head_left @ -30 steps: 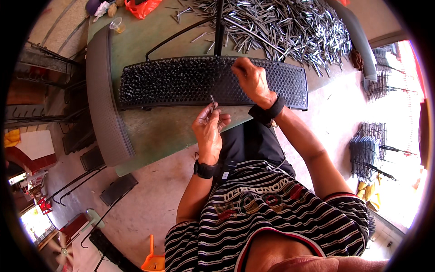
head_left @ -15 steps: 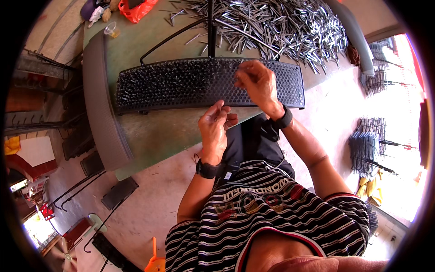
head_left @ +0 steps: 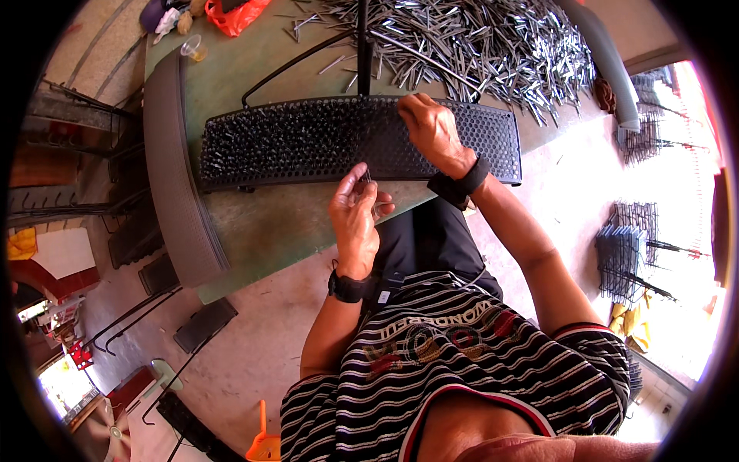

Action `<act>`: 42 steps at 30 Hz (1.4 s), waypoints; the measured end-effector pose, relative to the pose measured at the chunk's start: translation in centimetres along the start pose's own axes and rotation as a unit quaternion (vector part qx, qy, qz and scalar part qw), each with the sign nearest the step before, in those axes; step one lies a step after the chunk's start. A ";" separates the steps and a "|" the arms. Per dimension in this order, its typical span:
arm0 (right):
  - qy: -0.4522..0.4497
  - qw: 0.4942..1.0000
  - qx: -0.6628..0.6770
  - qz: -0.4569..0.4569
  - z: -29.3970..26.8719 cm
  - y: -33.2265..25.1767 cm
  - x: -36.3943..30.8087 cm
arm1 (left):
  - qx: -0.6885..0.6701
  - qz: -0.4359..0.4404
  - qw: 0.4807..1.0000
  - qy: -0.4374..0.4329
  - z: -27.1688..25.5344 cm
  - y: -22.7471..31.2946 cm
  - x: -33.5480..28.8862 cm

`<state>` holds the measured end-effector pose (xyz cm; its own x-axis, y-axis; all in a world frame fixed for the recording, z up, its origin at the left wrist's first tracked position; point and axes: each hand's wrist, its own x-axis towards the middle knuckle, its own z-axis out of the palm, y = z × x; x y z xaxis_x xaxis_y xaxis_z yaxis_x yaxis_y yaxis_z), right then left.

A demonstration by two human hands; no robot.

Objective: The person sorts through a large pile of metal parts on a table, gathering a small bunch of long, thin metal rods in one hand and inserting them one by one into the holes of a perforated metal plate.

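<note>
A long, curved black panel full of round holes (head_left: 493, 142) lies across the front of the table. Small dark, shiny pieces (head_left: 277, 146) crowd the holes of its left half, while bare holes show at the right. Just in front of its near edge is my left hand (head_left: 356, 223), palm up, its thumb and fingers closed on small thin metal pieces (head_left: 367, 176). My right hand (head_left: 435, 135) hovers over the panel right of the filled part, fingertips pinched near its far edge. What those fingertips hold is hidden.
Behind the panel spreads a large heap of loose metal strips (head_left: 477, 46). A black rod frame (head_left: 363, 61) rises at the panel's far side. Grey curved panels stand left (head_left: 173, 169) and far right (head_left: 608, 61). A plastic cup (head_left: 194, 48) and red bag (head_left: 235, 17) sit far left.
My right hand has shifted slightly left and away from me, its fingers pinched tighter. My left hand has moved a little left, and thin pieces now show between its fingers.
</note>
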<state>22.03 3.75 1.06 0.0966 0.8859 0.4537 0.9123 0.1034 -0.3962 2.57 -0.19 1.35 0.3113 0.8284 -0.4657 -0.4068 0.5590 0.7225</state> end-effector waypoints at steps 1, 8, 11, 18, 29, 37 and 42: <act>-0.001 0.999 -0.034 -0.015 -0.3 -0.4 0.0 | -0.002 0.004 1.000 0.002 0.0 0.0 0.0; -0.226 0.913 0.309 0.136 -3.3 -4.7 -2.7 | -0.023 0.000 0.998 -0.050 0.9 -0.6 0.2; -0.114 0.892 0.375 0.225 -3.8 -3.9 -2.6 | 0.009 -0.010 0.998 -0.063 1.7 -0.4 -0.1; 0.120 0.948 0.222 0.192 -4.2 0.6 -0.5 | 0.088 -0.067 0.982 -0.153 0.8 -0.2 -0.1; 0.027 0.988 0.119 0.098 -1.6 3.1 -0.2 | 0.098 -0.060 0.984 -0.139 0.9 0.7 -0.4; -0.064 0.985 0.135 0.090 -7.6 1.6 0.1 | 0.215 0.035 0.966 -0.136 0.1 7.7 -1.0; -0.026 0.958 0.149 0.246 -17.3 7.1 -1.2 | 0.446 0.295 0.843 -0.056 -0.3 22.8 2.1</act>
<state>35.24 -4.42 11.47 0.4584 0.8809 0.1177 0.6073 -0.2138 -0.7651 -6.28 14.30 16.67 0.3799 0.9167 0.1239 0.2739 -0.2394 0.9315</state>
